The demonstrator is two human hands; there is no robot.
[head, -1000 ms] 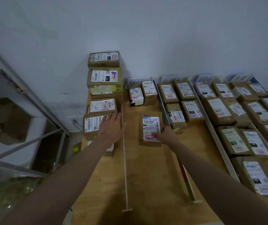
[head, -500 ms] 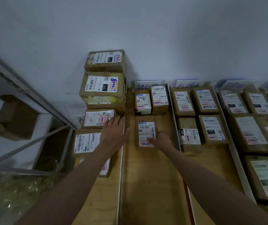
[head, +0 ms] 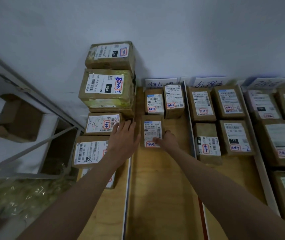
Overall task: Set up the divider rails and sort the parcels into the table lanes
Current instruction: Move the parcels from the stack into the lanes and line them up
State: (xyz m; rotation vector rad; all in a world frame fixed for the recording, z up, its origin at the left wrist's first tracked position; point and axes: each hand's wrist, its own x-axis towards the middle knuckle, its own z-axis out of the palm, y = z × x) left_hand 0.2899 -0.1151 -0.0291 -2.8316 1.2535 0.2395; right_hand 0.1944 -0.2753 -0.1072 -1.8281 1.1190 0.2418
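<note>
Our right hand (head: 166, 140) grips the parcel (head: 152, 131) on the tabletop (head: 162, 187); left hand (head: 123, 138) flat, open, just left of it.

Right hand (head: 166, 140) gripping the near right corner of a small labelled parcel (head: 152, 131), thumb on its label, in the lane between two divider rails (head: 127, 187). Left hand (head: 123, 138) flat, fingers straight, over the brown boxes (head: 102, 123) stacked left of the rail. More labelled parcels (head: 228, 135) lined up in the lanes to the right on the wooden table (head: 159, 196). Paper signs (head: 160, 83) propped against the white wall.
</note>
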